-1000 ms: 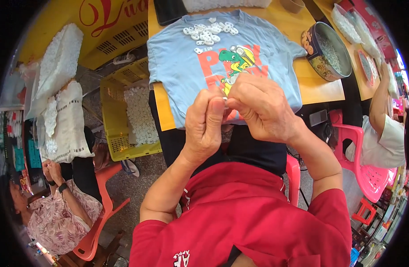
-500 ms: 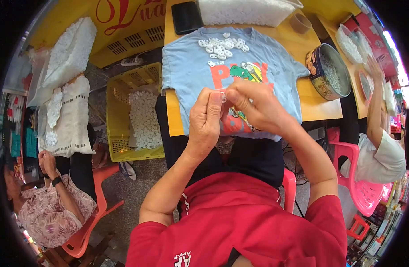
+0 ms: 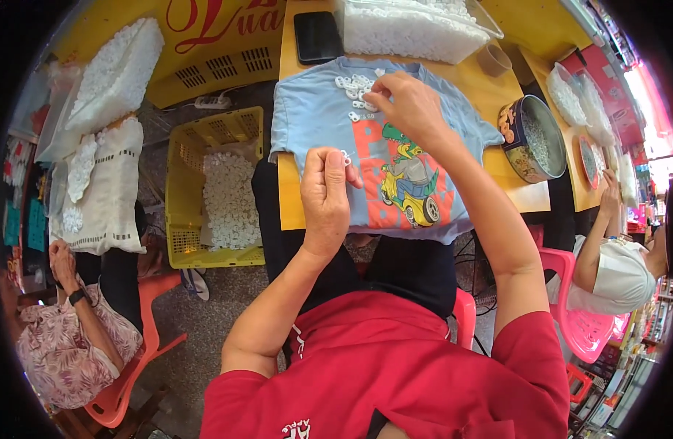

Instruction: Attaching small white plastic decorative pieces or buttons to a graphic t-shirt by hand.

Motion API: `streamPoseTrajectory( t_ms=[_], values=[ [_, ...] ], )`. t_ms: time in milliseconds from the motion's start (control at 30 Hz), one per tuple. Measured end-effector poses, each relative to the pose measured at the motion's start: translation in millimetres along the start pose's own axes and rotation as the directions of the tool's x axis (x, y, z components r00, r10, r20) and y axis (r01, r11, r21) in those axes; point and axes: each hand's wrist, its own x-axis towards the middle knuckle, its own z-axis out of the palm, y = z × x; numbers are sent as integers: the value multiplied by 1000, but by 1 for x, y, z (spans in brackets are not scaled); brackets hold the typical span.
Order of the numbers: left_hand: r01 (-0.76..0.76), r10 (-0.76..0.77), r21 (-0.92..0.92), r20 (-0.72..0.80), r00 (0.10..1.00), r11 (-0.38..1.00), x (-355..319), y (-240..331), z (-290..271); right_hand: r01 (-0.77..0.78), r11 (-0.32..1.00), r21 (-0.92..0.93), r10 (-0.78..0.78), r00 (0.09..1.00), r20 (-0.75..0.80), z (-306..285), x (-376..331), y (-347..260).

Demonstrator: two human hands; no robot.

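Note:
A small white plastic piece with holes [image 3: 346,158] shows at the fingertips of my left hand [image 3: 327,197], which is closed on it above the blue T-shirt [image 3: 307,95]. My right hand [image 3: 409,106] reaches forward to the pile of similar white pieces [image 3: 354,84] lying on the shirt's upper part. Its thumb and forefinger are pinched together at the pile's right edge; whatever they grip, if anything, is hidden. The shirt, printed with a green dinosaur on a yellow scooter, is spread across the wooden table [image 3: 523,194].
Behind the shirt are a black phone [image 3: 318,36] and a clear tub of white pieces [image 3: 417,36]. A round tin [image 3: 532,139] stands at right. Left of the table sits a yellow crate [image 3: 177,183] holding more pieces. People sit on both sides.
My right hand has left my left hand and moved forward to the pile. My left hand has come slightly down and left, still holding the white piece.

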Motion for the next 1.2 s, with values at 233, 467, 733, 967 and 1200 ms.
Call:
streamPoseTrajectory(
  t_ms=[233, 467, 733, 967, 1200],
  values=[
    [11, -11, -7, 24, 1000, 1000, 0, 1, 2, 147, 986, -83, -154, 984, -91, 8, -4, -4],
    [51, -51, -39, 8, 999, 998, 0, 2, 1, -397, 346, 850, 145, 918, 369, -27, -36, -27],
    [-162, 167, -57, 98, 981, 985, -5, 26, 17, -463, -53, 885, 73, 882, 466, -54, -74, -50],
    [-272, 258, 82, 147, 955, 959, -7, 31, 15, -408, -20, 913, 69, 910, 409, -57, -84, -56],
    [-236, 230, 28, 142, 963, 971, -10, 34, 19, -421, -203, 884, 70, 894, 442, -56, -90, -58]
  ],
)
